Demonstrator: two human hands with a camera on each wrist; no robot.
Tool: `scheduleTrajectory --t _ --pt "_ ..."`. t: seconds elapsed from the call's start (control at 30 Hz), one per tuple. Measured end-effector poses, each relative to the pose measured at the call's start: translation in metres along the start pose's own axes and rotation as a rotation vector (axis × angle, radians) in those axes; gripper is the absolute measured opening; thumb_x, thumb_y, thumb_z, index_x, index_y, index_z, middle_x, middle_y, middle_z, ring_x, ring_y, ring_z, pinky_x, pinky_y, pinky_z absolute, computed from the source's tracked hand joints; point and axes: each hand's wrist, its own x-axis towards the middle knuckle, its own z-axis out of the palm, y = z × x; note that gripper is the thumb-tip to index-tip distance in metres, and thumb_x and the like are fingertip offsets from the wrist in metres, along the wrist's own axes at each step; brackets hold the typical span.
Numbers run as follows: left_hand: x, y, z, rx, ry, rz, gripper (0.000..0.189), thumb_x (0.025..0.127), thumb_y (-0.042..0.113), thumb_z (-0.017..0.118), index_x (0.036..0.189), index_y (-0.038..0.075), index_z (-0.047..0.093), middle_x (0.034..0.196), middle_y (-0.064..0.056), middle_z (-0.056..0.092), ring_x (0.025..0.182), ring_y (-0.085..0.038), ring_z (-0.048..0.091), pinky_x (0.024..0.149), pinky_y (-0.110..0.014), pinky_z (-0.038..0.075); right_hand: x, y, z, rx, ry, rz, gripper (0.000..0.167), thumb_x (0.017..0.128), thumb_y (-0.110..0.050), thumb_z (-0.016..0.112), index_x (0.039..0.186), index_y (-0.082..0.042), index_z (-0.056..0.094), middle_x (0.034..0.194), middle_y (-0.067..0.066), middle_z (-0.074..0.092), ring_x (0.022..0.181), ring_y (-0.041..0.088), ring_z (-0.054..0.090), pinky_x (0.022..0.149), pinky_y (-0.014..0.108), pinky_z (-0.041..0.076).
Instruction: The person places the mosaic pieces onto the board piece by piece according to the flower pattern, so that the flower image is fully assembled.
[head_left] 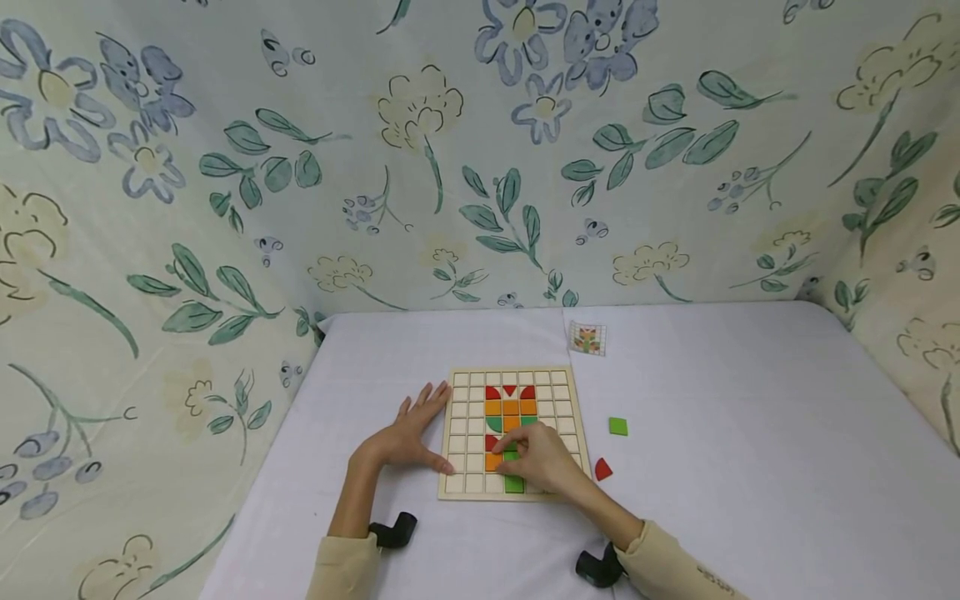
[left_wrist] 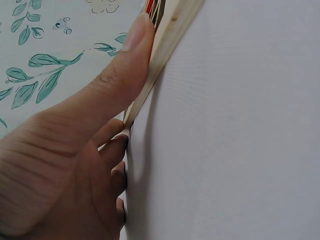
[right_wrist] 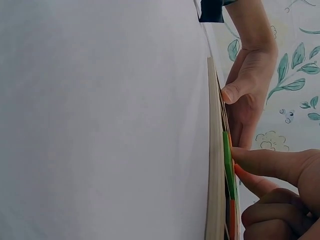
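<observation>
A square wooden grid board point(head_left: 460, 418) lies on the white table, with red, orange and green tiles set in its middle columns. My left hand point(head_left: 405, 435) rests along the board's left edge, fingers spread and fairly straight. In the left wrist view its thumb point(left_wrist: 127, 65) touches the board's rim point(left_wrist: 172, 37). My right hand point(head_left: 546, 458) is over the lower middle of the board. Its thumb and index finger pinch at an orange square tile point(head_left: 492, 462), beside green squares point(head_left: 513, 484); the other fingers curl inward. This hand hides some cells.
Right of the board lie a green square tile point(head_left: 618, 427) and a red quarter-round tile point(head_left: 603, 469). A small pattern card point(head_left: 588, 339) lies behind the board. Flowered cloth point(head_left: 465, 167) hangs at the back and sides. Black devices point(head_left: 395, 531) sit at both wrists.
</observation>
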Motion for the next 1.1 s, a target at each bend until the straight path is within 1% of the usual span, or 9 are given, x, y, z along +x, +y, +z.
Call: scheduleTrajectory --t 0.13,0.23,0.37,0.47,0.6,0.8,0.93,1.1 --pt "0.0 -0.001 0.0 0.005 -0.002 0.006 0.132 0.067 0.045 0.096 0.167 0.017 0.016 0.176 -0.002 0.007 0.164 -0.029 -0.006 0.133 -0.057 -0.006 0.001 0.001 0.001 -0.006 0.005 -0.009 0.014 0.079 -0.011 0.089 0.091 -0.009 0.082 0.052 -0.005 0.035 0.047 0.011 0.031 0.046 0.019 0.021" --pt "0.0 -0.001 0.001 0.003 -0.003 0.006 0.132 0.067 0.045 0.096 0.167 0.017 0.016 0.176 -0.001 0.007 0.164 -0.029 -0.007 0.133 -0.057 -0.006 0.001 0.0 0.0 0.0 0.0 0.002 0.014 0.08 -0.013 0.089 0.092 -0.01 0.082 0.052 -0.005 0.035 0.047 0.01 0.032 0.045 0.019 0.021" --pt "0.001 -0.001 0.002 -0.001 -0.001 0.002 0.132 0.066 0.045 0.096 0.167 0.018 0.016 0.176 0.0 0.007 0.164 -0.028 -0.007 0.133 -0.057 -0.007 -0.001 -0.001 -0.01 0.018 -0.003 0.031 0.015 0.081 -0.015 0.088 0.094 -0.011 0.082 0.052 -0.005 0.037 0.048 0.01 0.032 0.046 0.019 0.023" --pt "0.002 -0.002 0.003 -0.005 0.003 0.001 0.133 0.065 0.045 0.097 0.167 0.018 0.016 0.176 0.001 0.007 0.164 -0.027 -0.007 0.133 -0.057 -0.007 -0.002 0.003 -0.026 0.027 0.008 0.049 0.015 0.084 -0.015 0.086 0.098 -0.01 0.082 0.052 -0.005 0.034 0.048 0.01 0.03 0.046 0.019 0.022" --pt "0.003 -0.002 0.003 -0.006 0.009 0.002 0.133 0.065 0.045 0.097 0.167 0.018 0.016 0.176 0.001 0.007 0.164 -0.027 -0.007 0.133 -0.057 -0.007 -0.005 0.011 -0.055 0.025 0.034 0.085 0.018 0.088 -0.015 0.082 0.104 -0.008 0.08 0.053 -0.005 0.031 0.048 0.011 0.025 0.045 0.02 0.019" --pt "0.002 -0.001 0.002 0.0 0.014 -0.001 0.132 0.065 0.044 0.097 0.167 0.018 0.017 0.176 0.0 0.008 0.164 -0.028 -0.006 0.133 -0.057 -0.006 -0.015 0.033 -0.095 -0.023 0.099 0.146 0.027 0.09 -0.015 0.079 0.114 -0.004 0.078 0.059 -0.003 0.033 0.053 0.012 0.03 0.047 0.02 0.022" --pt "0.001 -0.002 0.001 0.003 0.014 0.001 0.133 0.065 0.044 0.097 0.167 0.018 0.017 0.176 0.0 0.008 0.164 -0.028 -0.006 0.133 -0.057 -0.006 -0.022 0.05 -0.112 -0.067 0.145 0.172 0.03 0.089 -0.015 0.08 0.116 -0.004 0.077 0.059 -0.004 0.032 0.055 0.011 0.031 0.047 0.02 0.023" --pt "0.001 -0.002 0.002 0.0 0.014 0.008 0.133 0.065 0.044 0.097 0.167 0.017 0.017 0.176 -0.001 0.008 0.164 -0.028 -0.006 0.133 -0.057 -0.006 -0.031 0.067 -0.129 -0.069 0.173 0.209 0.034 0.088 -0.017 0.081 0.119 -0.003 0.076 0.059 -0.005 0.033 0.055 0.01 0.031 0.047 0.021 0.024"
